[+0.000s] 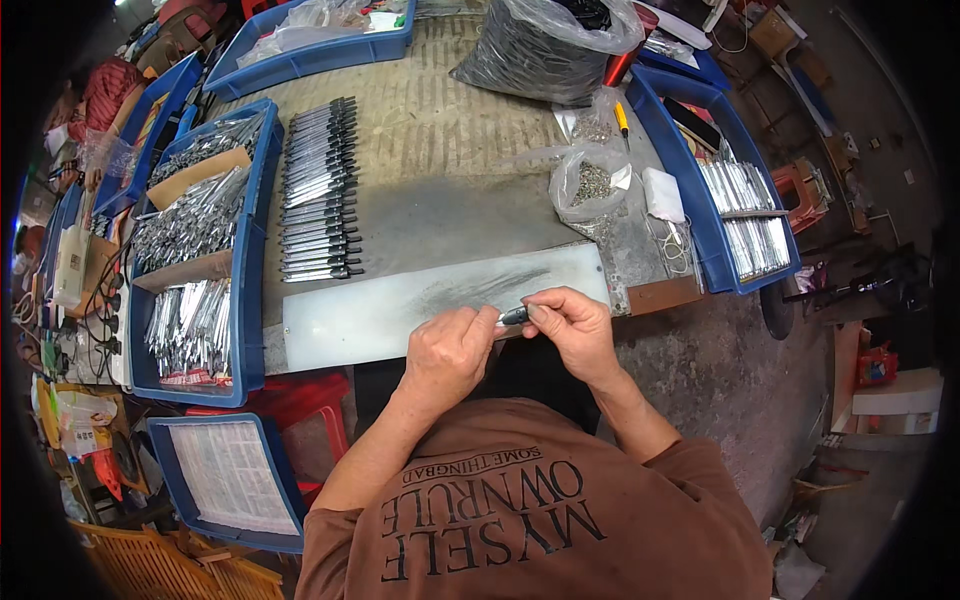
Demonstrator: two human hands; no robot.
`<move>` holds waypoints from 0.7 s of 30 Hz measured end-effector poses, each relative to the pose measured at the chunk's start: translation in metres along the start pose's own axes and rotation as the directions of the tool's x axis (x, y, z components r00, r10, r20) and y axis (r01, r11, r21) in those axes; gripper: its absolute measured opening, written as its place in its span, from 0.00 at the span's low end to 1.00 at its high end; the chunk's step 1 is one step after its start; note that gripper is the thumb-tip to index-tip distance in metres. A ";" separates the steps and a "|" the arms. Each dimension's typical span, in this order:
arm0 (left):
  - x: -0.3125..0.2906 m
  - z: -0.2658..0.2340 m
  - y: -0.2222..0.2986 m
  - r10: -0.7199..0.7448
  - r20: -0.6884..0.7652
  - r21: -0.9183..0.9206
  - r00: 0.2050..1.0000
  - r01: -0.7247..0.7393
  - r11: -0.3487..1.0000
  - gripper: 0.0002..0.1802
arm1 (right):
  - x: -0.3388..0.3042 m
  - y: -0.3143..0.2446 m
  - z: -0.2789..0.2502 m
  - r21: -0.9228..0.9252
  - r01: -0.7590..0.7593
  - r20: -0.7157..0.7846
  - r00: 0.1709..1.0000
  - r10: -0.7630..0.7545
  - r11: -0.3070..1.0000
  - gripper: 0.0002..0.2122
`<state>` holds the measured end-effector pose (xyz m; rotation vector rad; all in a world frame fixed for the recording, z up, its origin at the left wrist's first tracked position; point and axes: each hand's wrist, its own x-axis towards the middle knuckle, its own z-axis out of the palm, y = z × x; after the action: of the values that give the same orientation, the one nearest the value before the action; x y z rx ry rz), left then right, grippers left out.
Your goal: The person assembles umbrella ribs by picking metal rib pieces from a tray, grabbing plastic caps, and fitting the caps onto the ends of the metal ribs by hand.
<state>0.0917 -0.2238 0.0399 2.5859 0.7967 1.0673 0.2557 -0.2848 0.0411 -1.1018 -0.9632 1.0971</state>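
Between my two hands is a short black cylindrical piece (514,316) with a bit of bright metal at its left end. My left hand (448,352) is closed around that left end, and its fingers hide most of what they grip. The thumb and fingertips of my right hand (573,330) pinch the black end. Both hands are just over the near edge of a white board (350,308), which has dark smudges near its middle. Beyond the board, to the left, lies a column of slim silver rods with black ends (320,190), side by side.
At left stands a blue divided bin (255,250) heaped with silver metal parts. Another blue bin (745,280) of silver parts is at right. Near it lie a bag of small metal pieces (590,185) and a yellow-handled screwdriver (622,120). A large grey plastic bag (540,55) sits at the back.
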 end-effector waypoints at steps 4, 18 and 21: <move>-0.001 0.001 0.000 0.002 -0.009 -0.007 1.000 -0.002 1.000 0.08 | -0.002 0.000 0.003 -0.106 0.080 -0.015 0.996 -0.082 0.991 0.06; -0.003 0.005 -0.001 0.080 -0.107 -0.050 0.991 -0.086 0.995 0.09 | -0.002 -0.013 0.002 -0.572 0.436 0.192 0.895 -0.403 0.695 0.04; -0.005 0.006 -0.002 0.070 -0.110 -0.058 0.991 -0.076 0.995 0.10 | -0.006 -0.015 0.010 -0.477 0.242 0.038 0.966 -0.255 0.845 0.04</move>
<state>0.0926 -0.2250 0.0321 2.5410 0.6854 1.2420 0.2471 -0.2904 0.0574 -1.3360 -1.3609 0.6390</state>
